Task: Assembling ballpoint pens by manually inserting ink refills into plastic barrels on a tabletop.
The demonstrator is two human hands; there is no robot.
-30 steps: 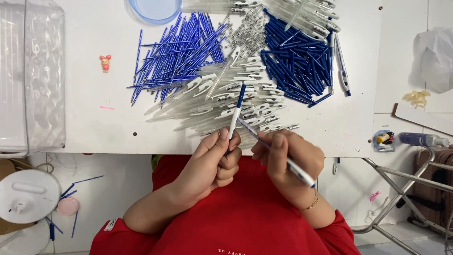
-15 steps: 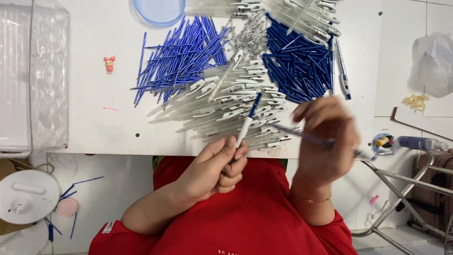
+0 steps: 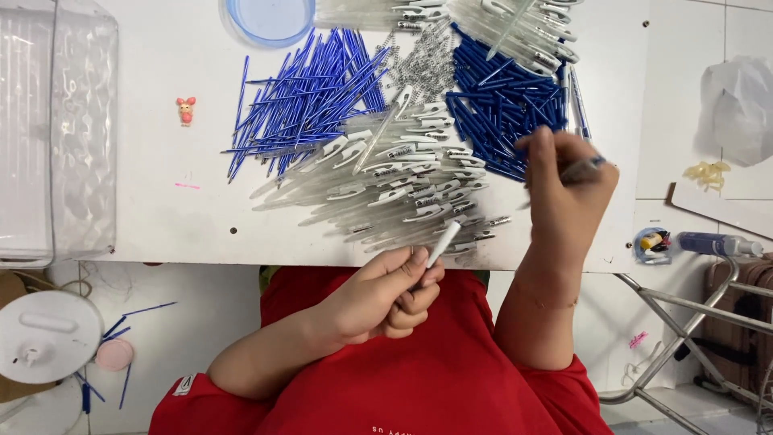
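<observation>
My left hand [image 3: 385,294] is at the table's near edge, closed around a clear pen barrel [image 3: 444,240] that sticks up past the fingers. My right hand [image 3: 564,189] is out over the right side of the table and grips an assembled pen [image 3: 583,168] next to the pile of dark blue pen sleeves [image 3: 499,113]. A big heap of clear pen barrels with clips [image 3: 394,185] lies between the hands. Behind it are a pile of thin blue refills [image 3: 302,101] and a small heap of metal springs [image 3: 423,64].
A clear plastic bin [image 3: 56,137] stands on the white table [image 3: 161,209] at the left. A blue round lid [image 3: 270,16] and more clear barrels [image 3: 515,24] are at the far edge. A small pink figure [image 3: 186,110] lies near the bin. A metal frame [image 3: 692,322] stands at right.
My right hand has swung from beside the left hand out to the right with the assembled pen. The left hand stayed put; the blue refill tip no longer shows above its barrel.
</observation>
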